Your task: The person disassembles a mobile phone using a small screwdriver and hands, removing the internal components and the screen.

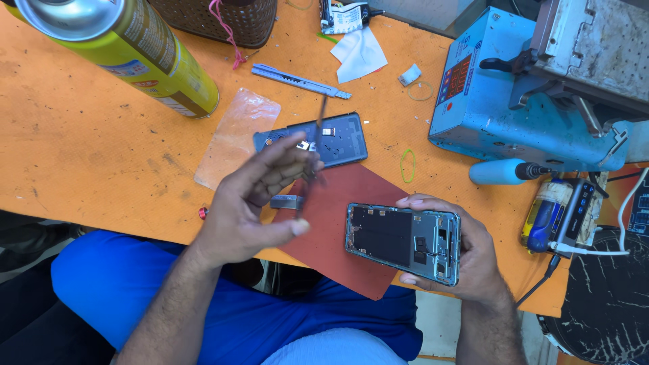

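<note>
Opened grey-blue smartphone frame [403, 241], internals exposed, is held in closed grip of right hand [466, 253] above red rubber mat [341, 223] at orange counter [88, 142] edge. Thin dark tweezers [316, 145], motion-blurred, are pinched by left hand [253, 203].

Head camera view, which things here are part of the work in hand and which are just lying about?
In hand: opened phone in right hand; tweezers in left hand; red mat; back cover.
Lying about: spray can; utility knife; rubber band; blue machine.
</note>
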